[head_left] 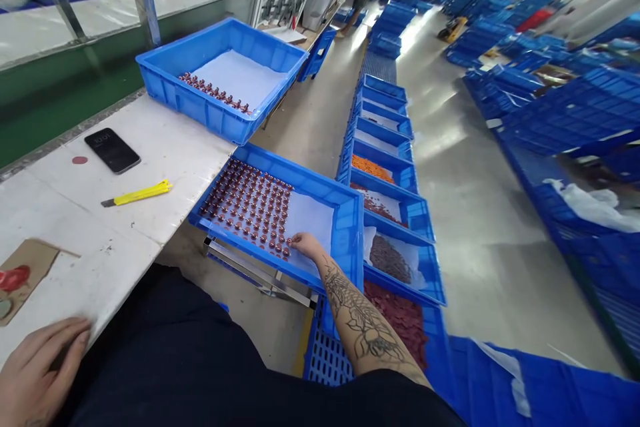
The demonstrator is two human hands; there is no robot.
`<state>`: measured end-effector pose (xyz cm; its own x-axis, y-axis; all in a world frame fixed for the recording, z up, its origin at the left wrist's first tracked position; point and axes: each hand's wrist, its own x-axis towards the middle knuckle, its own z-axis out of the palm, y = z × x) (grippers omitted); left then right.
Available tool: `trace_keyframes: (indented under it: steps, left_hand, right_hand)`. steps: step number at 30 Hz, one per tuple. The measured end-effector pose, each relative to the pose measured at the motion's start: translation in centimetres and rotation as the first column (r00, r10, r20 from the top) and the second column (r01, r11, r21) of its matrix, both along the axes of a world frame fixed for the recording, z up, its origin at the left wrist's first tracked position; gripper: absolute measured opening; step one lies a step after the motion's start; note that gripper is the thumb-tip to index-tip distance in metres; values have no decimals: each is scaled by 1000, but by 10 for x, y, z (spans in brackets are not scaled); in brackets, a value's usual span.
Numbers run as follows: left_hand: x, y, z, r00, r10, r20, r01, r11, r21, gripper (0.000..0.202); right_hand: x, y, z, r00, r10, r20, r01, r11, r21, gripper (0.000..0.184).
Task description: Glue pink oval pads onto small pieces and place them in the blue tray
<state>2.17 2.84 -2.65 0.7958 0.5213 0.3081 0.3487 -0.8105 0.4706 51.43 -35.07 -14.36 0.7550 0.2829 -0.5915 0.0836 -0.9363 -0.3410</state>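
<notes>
My right hand (305, 245) reaches into a blue plastic tray (320, 188) lined with white paper, its fingertips at the edge of dense rows of small red-brown domed pieces (247, 208). Whether those fingers grip a piece is hidden. My left hand (43, 373) rests open on the front edge of a white table (150, 167), holding nothing. A second blue tray (200, 97) stands on the table's far end, with a shorter band of the same pieces (215, 93) on white paper.
A black smartphone (113, 150) and a yellow utility knife (140, 193) lie on the table, with a cardboard scrap (25, 280) bearing red marks at left. Blue crates of orange, brown and dark red pieces (395, 213) line the right. A green conveyor runs along the far left.
</notes>
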Motion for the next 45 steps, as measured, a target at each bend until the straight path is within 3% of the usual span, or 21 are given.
trace_keyframes:
  steps: [4, 7, 9, 12, 14, 17, 18, 22, 25, 27, 29, 32, 34, 38, 41, 43, 45]
  left_hand:
    - [-4, 1, -5, 997, -11, -73, 14, 999, 45, 22]
    - [-2, -14, 5, 999, -4, -40, 8, 994, 108, 18]
    - [3, -27, 14, 998, 9, -67, -3, 995, 99, 14]
    - [10, -34, 21, 991, 68, -114, -63, 997, 49, 16]
    - [11, -36, 23, 990, 87, -114, -85, 996, 20, 18]
    - [5, -42, 24, 993, 79, -84, -82, 996, -22, 16]
    - [2, -45, 24, 996, 72, -59, -75, 996, -42, 14]
    - [-15, -57, 26, 992, 89, 90, -78, 990, -121, 8]
    - [-36, -59, 29, 958, 243, 154, -227, 967, -113, 5]
    - [-57, -54, 32, 905, 391, 166, -379, 920, -99, 4]
    - [-83, -45, 37, 831, 542, 126, -539, 840, -56, 5]
    - [-124, -32, 45, 687, 724, -64, -720, 690, 75, 8]
    - [-145, -26, 49, 604, 771, -203, -764, 632, 127, 11]
    - [-161, -22, 49, 565, 762, -316, -774, 622, 116, 15]
    - [-159, -21, 43, 556, 773, -307, -793, 604, 85, 14]
    - [-158, -19, 40, 563, 775, -286, -792, 605, 81, 14]
    - [-159, -16, 39, 587, 761, -278, -772, 629, 94, 13]
  right_hand:
    - [-13, 1, 21, 994, 38, 107, -43, 998, 39, 32]
    - [-26, 7, 48, 964, 120, 237, -150, 983, 109, 24]
    - [-31, 25, 64, 935, 167, 312, -224, 962, 156, 22]
    - [-47, 81, 90, 910, 217, 353, -311, 920, 237, 21]
    - [-75, 134, 112, 878, 334, 343, -444, 836, 323, 24]
    - [-138, 219, 144, 730, 531, 431, -684, 575, 450, 25]
    - [-159, 247, 152, 686, 569, 454, -727, 513, 457, 26]
    - [-233, 338, 167, 531, 701, 475, -842, 374, 388, 38]
    - [-268, 375, 165, 392, 759, 519, -919, 308, 244, 37]
    - [-281, 388, 160, 315, 800, 510, -948, 295, 123, 35]
    - [-287, 398, 156, 278, 840, 465, -955, 292, 44, 32]
    - [-291, 408, 153, 260, 875, 408, -954, 298, -31, 30]
    - [-291, 410, 155, 278, 884, 376, -942, 328, -75, 28]
    - [-284, 406, 160, 416, 839, 350, -877, 472, -91, 27]
    - [-269, 397, 163, 512, 747, 424, -835, 549, 43, 25]
    - [-259, 391, 164, 544, 688, 480, -828, 531, 179, 19]
    - [-251, 385, 165, 570, 645, 509, -822, 454, 344, 16]
